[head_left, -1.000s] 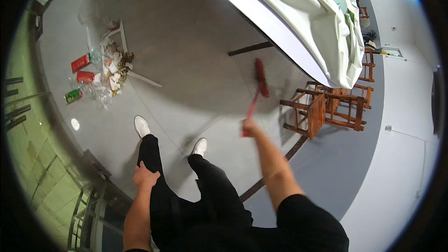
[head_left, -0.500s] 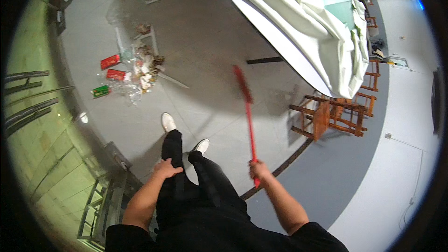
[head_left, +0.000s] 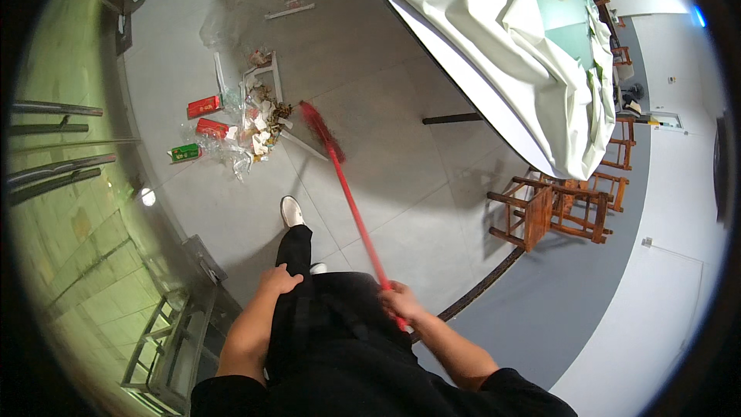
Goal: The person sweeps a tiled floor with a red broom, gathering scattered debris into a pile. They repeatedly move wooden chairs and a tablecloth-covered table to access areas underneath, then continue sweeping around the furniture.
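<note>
My right hand [head_left: 401,304] is closed round the handle of a red broom [head_left: 360,220]. The broom slants away to the left, and its dark red bristle head [head_left: 322,131] is on the floor at the right edge of a heap of litter [head_left: 261,120]. In that heap I see crumpled tissues, scraps, clear plastic and white strips. Two red boxes [head_left: 204,106] and a green box [head_left: 185,153] lie at its left side. My left hand [head_left: 282,279] rests on my left thigh, thumb apart from the fingers, with nothing held in it.
A round table [head_left: 463,85] under a bunched white cloth stands at the upper right. Wooden stools [head_left: 532,212] are beside it. A metal rack [head_left: 166,347] stands at lower left near a greenish glass wall [head_left: 69,255] with dark bar handles. A white strip [head_left: 289,11] lies farther off.
The broom head has swung left to the litter's edge, and my right hand has moved left and slightly down. My right foot is now mostly hidden. My left hand stays on my thigh.
</note>
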A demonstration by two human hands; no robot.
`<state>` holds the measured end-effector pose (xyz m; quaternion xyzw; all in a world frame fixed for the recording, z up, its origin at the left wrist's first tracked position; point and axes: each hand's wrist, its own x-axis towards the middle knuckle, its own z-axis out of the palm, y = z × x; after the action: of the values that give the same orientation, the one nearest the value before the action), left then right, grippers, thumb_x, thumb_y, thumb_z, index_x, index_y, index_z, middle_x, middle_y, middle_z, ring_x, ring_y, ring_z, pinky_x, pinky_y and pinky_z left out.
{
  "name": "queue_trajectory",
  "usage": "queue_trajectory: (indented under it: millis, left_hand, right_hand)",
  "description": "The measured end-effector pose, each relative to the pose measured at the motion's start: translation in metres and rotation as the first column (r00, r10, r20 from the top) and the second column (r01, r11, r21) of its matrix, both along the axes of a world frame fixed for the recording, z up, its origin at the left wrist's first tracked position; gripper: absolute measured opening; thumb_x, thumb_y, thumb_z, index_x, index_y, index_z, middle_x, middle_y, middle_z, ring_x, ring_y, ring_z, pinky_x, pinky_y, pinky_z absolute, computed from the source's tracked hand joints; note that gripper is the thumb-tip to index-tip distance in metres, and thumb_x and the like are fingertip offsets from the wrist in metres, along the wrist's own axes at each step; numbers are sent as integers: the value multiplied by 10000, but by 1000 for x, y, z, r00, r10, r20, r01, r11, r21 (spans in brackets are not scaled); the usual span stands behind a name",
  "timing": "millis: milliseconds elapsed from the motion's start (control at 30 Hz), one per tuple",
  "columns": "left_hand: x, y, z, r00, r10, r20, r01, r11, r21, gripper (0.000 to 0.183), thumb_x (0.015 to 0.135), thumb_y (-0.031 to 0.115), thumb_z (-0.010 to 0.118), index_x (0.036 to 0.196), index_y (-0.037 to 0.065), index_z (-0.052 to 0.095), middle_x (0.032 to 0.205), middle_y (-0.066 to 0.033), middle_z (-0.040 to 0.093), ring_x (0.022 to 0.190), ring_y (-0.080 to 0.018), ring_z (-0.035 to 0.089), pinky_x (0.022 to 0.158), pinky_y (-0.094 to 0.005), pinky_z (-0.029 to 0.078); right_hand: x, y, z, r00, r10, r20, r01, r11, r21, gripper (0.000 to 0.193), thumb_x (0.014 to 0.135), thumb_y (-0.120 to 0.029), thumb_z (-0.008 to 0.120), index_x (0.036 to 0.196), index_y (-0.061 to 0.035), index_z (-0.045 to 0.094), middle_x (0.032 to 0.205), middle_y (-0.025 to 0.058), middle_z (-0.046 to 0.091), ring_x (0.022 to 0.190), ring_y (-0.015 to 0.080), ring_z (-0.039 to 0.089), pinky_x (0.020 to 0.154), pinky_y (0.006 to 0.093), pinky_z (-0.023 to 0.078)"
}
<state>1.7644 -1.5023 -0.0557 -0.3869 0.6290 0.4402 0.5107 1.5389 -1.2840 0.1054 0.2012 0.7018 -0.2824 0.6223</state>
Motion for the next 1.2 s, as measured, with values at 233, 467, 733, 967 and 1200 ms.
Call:
queue_trajectory:
  millis: [233, 467, 733, 967, 1200]
  left_hand:
    - [8, 19, 3, 999, 27, 28, -28, 1000, 14, 1035, 780, 676, 607, 1510, 19, 279, 1462, -196, 462, 1322, -342, 480, 1097, -440, 375]
    - [-24, 60, -20, 979, 79, 188, -68, 995, -67, 1264, 675, 602, 751, 1540, -3, 56, 1379, -256, 519, 1227, -372, 557, 1030, -431, 446]
    - [-38, 145, -21, 959, 135, 248, -84, 975, -203, 1100, 742, 591, 682, 1537, 27, 170, 1295, -231, 581, 1190, -349, 567, 1002, -414, 463]
    - [-100, 203, -10, 962, 131, -242, -239, 830, -504, 821, 824, 482, 662, 1436, 3, 398, 1314, -260, 532, 1203, -414, 514, 1023, -481, 423]
    - [-426, 107, 86, 248, -408, -879, -566, 675, -473, 719, 852, 322, 658, 1428, -18, 393, 1478, -252, 380, 1408, -431, 298, 1148, -509, 255]
  right_hand:
    - [-69, 199, 33, 691, 706, -154, -601, 680, 420, 278, 861, -155, 597, 1115, -42, 584, 791, 112, 662, 606, 241, 626, 549, 381, 510]
    - [-130, 352, -22, 482, 876, -28, -705, 406, 582, 320, 848, -257, 581, 1092, -56, 631, 1018, 246, 675, 990, 400, 651, 862, 482, 520]
    - [-308, 162, -194, 101, 978, -182, -853, 179, 490, 262, 815, -153, 600, 1058, -59, 619, 1017, 207, 673, 994, 386, 638, 848, 488, 512]
    - [-341, 120, -170, 211, 822, -528, -805, 453, 384, 406, 971, -423, 474, 1008, -48, 624, 957, 203, 691, 948, 394, 652, 806, 524, 507]
    - [-338, 364, -81, 374, 807, -458, -721, 563, 403, 470, 988, -465, 464, 962, -26, 630, 867, 246, 673, 850, 455, 632, 762, 542, 496]
